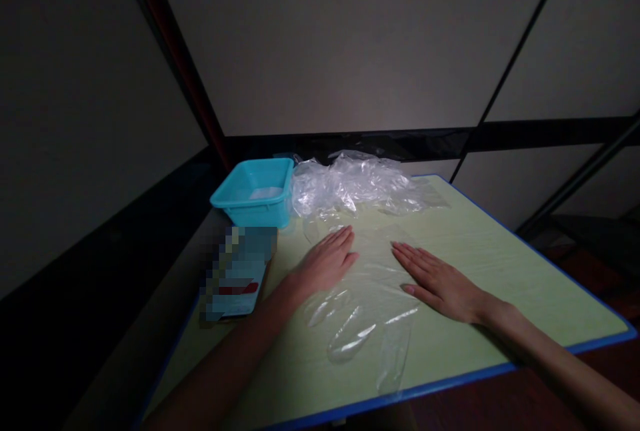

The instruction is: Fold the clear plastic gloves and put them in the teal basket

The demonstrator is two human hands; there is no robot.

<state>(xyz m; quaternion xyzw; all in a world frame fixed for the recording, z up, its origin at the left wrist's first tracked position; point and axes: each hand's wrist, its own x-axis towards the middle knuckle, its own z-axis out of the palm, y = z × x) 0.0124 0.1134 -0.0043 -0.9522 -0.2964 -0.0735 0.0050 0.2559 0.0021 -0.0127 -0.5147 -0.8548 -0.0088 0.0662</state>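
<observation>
A clear disposable plastic glove (353, 331) lies spread on the table, its finger-shaped lobes pointing toward the near edge. My left hand (327, 259) rests flat on the left side of this thin film, fingers stretched out. Opposite it, my right hand (433, 281) lies flat along the film's right side, palm down with the thumb apart. Neither hand grips anything. Just beyond my hands is a crumpled heap of clear plastic (360, 184), which looks like more of the same film. How far the flattened film reaches under my palms is hidden.
The pale green table (500, 271) has a blue edge. A turquoise basin (255, 204) with something white inside stands at the back left. In front of it lies a flat, partly blurred box or pack (240, 294). Light wall panels rise behind the table.
</observation>
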